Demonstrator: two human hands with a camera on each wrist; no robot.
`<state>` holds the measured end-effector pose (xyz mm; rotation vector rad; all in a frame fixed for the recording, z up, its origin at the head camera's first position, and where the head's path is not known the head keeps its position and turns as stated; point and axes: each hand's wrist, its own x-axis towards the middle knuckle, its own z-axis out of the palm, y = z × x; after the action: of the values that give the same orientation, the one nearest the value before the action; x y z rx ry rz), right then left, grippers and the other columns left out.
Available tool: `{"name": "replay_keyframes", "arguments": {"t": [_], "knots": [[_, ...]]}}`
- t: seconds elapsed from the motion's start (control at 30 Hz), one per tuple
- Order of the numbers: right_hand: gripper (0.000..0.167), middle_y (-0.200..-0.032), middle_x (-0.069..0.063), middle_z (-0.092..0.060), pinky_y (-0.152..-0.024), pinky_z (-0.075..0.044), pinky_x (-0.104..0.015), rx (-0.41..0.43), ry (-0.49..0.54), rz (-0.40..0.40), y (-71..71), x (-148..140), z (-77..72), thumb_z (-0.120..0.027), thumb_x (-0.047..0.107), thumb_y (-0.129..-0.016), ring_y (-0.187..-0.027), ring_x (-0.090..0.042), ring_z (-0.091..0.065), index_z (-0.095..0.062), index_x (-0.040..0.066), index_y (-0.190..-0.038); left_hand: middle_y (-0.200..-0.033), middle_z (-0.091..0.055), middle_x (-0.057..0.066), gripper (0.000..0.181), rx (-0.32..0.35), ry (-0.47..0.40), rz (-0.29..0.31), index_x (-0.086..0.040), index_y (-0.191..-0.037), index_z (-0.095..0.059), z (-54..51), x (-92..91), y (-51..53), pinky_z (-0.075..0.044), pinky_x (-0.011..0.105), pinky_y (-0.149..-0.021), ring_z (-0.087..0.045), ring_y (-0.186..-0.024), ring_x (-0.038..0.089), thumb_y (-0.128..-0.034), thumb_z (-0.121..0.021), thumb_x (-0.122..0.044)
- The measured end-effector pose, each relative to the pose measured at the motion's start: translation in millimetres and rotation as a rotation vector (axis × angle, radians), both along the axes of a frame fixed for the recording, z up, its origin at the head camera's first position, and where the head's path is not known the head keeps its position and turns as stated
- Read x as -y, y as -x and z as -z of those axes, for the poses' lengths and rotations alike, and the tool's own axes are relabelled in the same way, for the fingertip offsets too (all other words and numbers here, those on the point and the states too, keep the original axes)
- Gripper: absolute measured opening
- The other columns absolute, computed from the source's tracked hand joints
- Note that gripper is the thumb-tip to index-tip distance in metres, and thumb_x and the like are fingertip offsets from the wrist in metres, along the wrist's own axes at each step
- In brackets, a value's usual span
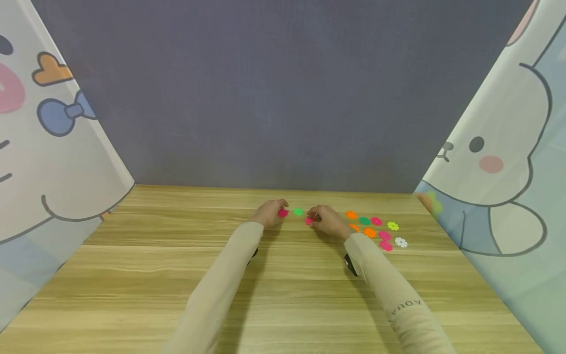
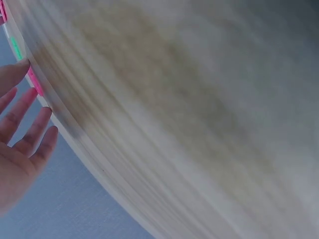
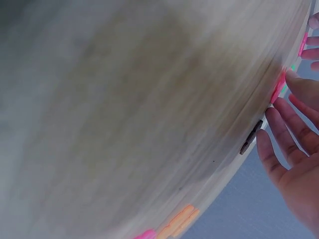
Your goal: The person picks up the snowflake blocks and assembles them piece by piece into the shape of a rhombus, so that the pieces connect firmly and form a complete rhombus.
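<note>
Sleeves (image 1: 221, 280) cross the table (image 1: 300, 295); hands (image 1: 329, 221) touch pink discs (image 1: 283, 213).

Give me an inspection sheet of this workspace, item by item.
Surface: wood-grain tabletop.
Job's things: left pink flower disc, bright green flower disc, right pink flower disc, spaced apart; dark piece, kind unclear; more flower discs further right, orange, pink, green, yellow-green, white.
Clutter: nothing seen.
Hands: left hand pinches the left pink flower disc; right hand pinches the right one.
Cables: nothing seen.
Surroundings: dark grey panel behind; cartoon-printed sheets at both sides.
</note>
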<state>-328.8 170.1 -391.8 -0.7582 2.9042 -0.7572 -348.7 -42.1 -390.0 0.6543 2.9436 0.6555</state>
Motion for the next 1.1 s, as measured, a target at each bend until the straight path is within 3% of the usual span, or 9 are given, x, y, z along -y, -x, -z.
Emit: {"name": "replay_keyframes", "arguments": {"t": [0.33, 0.63, 0.8, 1.1], "knots": [[0.026, -0.099, -0.013, -0.062, -0.077, -0.051, -0.035, -0.033, -0.013, 0.005, 1.8, 0.3, 1.4, -0.068, 0.004, -0.080, -0.087, -0.024, -0.060, -0.063, -0.002, -0.105, -0.107, -0.065, 0.008, 0.035, -0.012, -0.015, 0.053, -0.008, -0.117, -0.057, -0.7, -0.2, -0.7, -0.049, 0.033, -0.085, -0.061, -0.099, 0.022, -0.0834, -0.064, -0.006], [0.022, -0.090, -0.010, -0.056, -0.072, -0.050, -0.032, -0.060, 0.004, -0.001, 1.3, 0.1, 1.2, -0.072, 0.004, -0.076, -0.081, -0.021, -0.056, -0.066, 0.000, -0.097, -0.104, -0.065, 0.010, 0.037, -0.023, -0.023, 0.080, -0.006, -0.116, -0.059, -1.5, 2.4, -1.2, -0.050, 0.032, -0.083, -0.060, -0.097, 0.023, -0.0795, -0.066, 0.000], [0.021, -0.088, -0.010, -0.059, -0.069, -0.050, -0.031, -0.047, 0.031, -0.007, 1.9, 0.2, 2.5, -0.072, 0.005, -0.076, -0.079, -0.020, -0.057, -0.066, 0.002, -0.096, -0.097, -0.064, 0.010, 0.029, -0.052, -0.055, 0.106, -0.003, -0.103, -0.065, -1.9, 5.7, -2.2, -0.050, 0.029, -0.079, -0.059, -0.091, 0.021, -0.0751, -0.072, -0.001], [0.024, -0.085, -0.010, -0.065, -0.068, -0.050, -0.029, -0.013, 0.119, -0.036, 3.4, -1.1, 5.9, -0.061, -0.007, -0.079, -0.074, -0.016, -0.058, -0.065, 0.000, -0.102, -0.086, -0.065, 0.006, 0.021, -0.028, -0.111, 0.142, -0.004, -0.089, -0.068, -3.6, 10.9, -6.7, -0.049, 0.025, -0.070, -0.058, -0.079, 0.017, -0.0709, -0.074, 0.003]]}}
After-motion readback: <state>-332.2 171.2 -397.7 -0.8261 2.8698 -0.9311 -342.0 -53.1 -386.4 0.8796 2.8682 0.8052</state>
